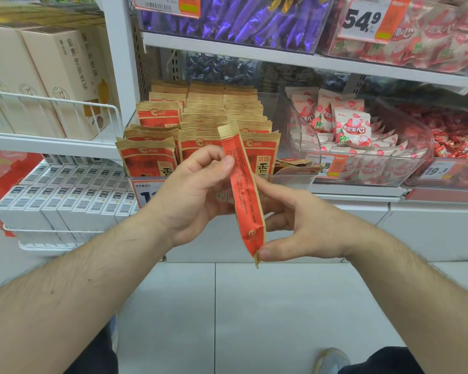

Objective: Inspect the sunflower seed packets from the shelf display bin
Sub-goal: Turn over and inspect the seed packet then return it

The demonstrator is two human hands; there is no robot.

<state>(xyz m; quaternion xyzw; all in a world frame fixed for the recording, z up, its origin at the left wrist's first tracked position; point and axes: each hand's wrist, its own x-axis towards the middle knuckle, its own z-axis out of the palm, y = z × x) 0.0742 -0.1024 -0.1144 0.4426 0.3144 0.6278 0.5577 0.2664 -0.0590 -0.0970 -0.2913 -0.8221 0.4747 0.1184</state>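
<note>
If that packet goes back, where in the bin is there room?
Free: the low gap at the bin's right end, between the upright seed packets and its clear wall, with only flat packets below. Crowded: the upright rows left of it.

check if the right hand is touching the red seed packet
Touching: the head view shows the right hand pinching the red seed packet at its bottom corner with the thumb.

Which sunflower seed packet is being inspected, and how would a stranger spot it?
Find the clear display bin of standing orange-and-tan packets. In front of it, one packet is pinched between left hand and right hand. It alone is out of the bin, turned edge-on.
</note>
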